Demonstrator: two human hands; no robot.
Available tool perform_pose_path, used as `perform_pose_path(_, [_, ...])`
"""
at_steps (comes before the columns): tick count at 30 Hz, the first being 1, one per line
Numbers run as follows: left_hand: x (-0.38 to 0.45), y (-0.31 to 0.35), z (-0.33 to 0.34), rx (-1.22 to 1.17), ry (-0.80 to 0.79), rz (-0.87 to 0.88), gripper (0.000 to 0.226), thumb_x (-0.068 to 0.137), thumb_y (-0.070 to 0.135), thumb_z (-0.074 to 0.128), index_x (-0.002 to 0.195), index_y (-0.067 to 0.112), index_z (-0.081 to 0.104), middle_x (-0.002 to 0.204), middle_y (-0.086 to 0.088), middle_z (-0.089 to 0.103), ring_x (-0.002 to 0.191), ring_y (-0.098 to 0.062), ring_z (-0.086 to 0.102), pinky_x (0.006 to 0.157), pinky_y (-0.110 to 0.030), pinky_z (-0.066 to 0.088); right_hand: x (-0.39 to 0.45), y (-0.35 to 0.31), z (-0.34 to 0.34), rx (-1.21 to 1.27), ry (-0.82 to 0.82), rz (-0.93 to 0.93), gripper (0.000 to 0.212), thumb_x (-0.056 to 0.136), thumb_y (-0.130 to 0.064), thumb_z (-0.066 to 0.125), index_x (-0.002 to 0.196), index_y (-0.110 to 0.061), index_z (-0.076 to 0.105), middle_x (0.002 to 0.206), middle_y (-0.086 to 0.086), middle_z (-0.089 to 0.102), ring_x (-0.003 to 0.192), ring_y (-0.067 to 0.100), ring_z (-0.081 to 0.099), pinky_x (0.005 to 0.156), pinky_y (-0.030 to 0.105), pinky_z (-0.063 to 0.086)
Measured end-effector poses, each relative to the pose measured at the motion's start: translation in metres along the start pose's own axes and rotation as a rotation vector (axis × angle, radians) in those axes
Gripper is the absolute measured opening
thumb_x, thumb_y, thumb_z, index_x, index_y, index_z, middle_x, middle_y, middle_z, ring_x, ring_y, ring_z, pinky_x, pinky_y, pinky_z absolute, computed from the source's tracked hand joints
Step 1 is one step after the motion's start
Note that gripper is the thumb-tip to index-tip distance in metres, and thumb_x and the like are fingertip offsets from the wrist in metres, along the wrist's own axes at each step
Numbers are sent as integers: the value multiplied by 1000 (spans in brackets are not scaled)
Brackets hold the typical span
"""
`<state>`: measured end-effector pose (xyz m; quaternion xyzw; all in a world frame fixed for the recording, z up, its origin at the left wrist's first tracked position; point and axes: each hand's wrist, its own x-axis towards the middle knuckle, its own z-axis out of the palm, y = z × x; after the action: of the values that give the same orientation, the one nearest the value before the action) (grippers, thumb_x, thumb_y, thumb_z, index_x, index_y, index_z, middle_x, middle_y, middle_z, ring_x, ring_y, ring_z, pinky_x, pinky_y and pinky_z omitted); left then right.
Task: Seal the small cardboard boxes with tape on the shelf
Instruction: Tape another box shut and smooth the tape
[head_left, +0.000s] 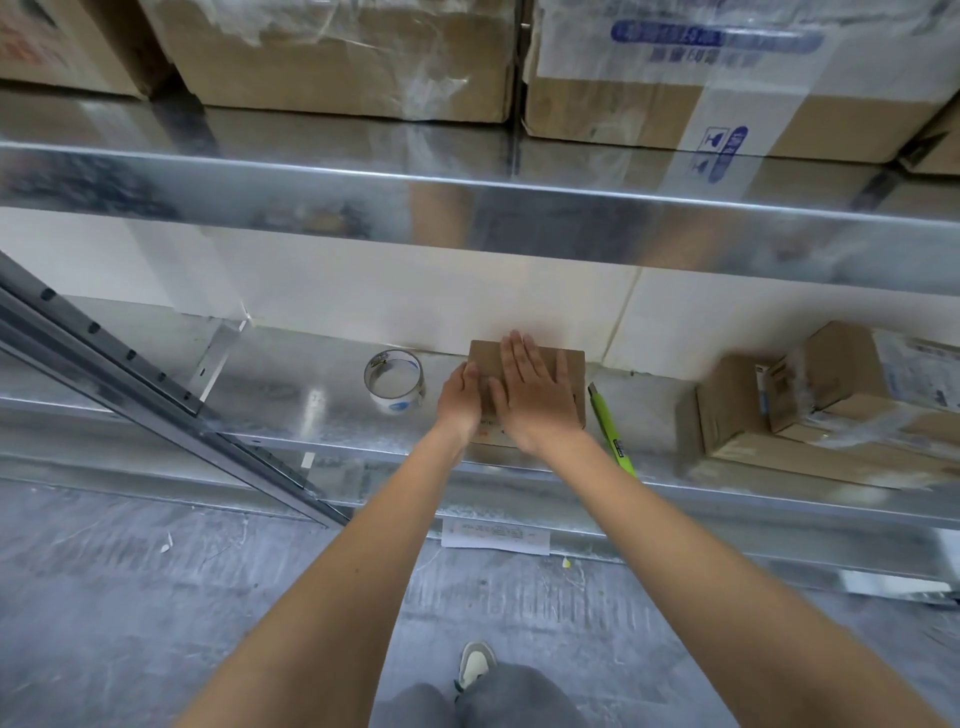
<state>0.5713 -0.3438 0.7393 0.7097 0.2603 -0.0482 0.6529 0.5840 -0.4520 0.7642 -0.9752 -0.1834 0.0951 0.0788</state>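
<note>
Pressing flat, straight-fingered right hand (537, 397) and left hand (462, 399) onto small brown cardboard box (571, 364) at centre of shiny metal shelf (291, 400); grasping nothing; label writing unreadable.

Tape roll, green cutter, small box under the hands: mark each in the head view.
tape roll (395, 383): head view, on the front outer wall of the ring.
green cutter (614, 434): head view, mid-handle.
small box (570, 364): head view, bare top corner right of the right hand.
</note>
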Motion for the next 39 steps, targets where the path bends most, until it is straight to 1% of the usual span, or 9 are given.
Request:
perform_pose_path(3, [0,1,2,18,33,-8,44,106,30,30,138,9,52,138,-7,56,128,-22,50,112,-35,36,-46,-1,15,11,102,-107,70,95,-45,4,153,-10,19,161,5,16,149,17,10,119,46,4])
perform_pose_path(8, [-5,4,1,34,26,-13,47,105,34,29,136,9,53,137,-6,56,129,-23,50,112,-39,35,-68,2,31,-5,195,-116,62,96,-39,25,150,-9,31,156,6,32,145,19,27,116,44,11])
perform_pose_path(12, [-7,7,1,26,23,-1,46,105,33,29,134,8,55,135,-8,59,125,-24,52,111,-39,37,-68,2,30,-44,161,-117,65,94,-41,27,150,-9,30,156,6,32,145,19,28,116,44,14])
perform_pose_path(17, [-7,10,-2,20,18,-11,45,106,31,29,132,7,56,134,-10,59,123,-25,53,109,-36,39,-63,10,14,181,168,-161,67,99,-49,32,154,-14,17,161,4,16,150,17,8,121,42,1])
perform_pose_path(21, [-8,10,-5,-12,-3,-55,45,106,36,30,126,6,57,119,-4,62,111,-22,57,95,-30,42,-50,21,11,780,481,319,63,99,-37,49,149,-4,29,156,15,28,145,27,23,119,37,17])
perform_pose_path(24, [-9,8,-4,-77,68,-92,45,102,44,40,123,6,55,117,-3,63,105,-21,58,88,-32,45,-43,20,9,1330,412,702,45,101,-39,44,135,-10,49,138,9,52,128,25,47,102,30,35])
perform_pose_path(27, [-18,7,-4,-158,163,-100,35,102,39,44,116,8,51,107,-2,58,97,-17,52,82,-27,37,-44,13,9,1387,340,714,39,101,-42,41,122,-16,61,121,-1,62,118,24,53,95,31,38])
perform_pose_path(33, [-37,9,-18,-208,170,-93,26,106,35,32,113,13,43,108,-3,50,101,-19,45,87,-28,33,-58,1,0,1414,350,694,42,101,-44,41,127,-17,58,133,2,56,125,23,48,98,30,35])
perform_pose_path(39, [-70,28,-35,-254,110,-101,47,104,38,29,134,10,51,134,-8,55,124,-27,50,111,-43,37,-86,-16,-19,1422,420,695,43,100,-43,43,127,-14,58,131,4,57,121,22,50,94,28,34])
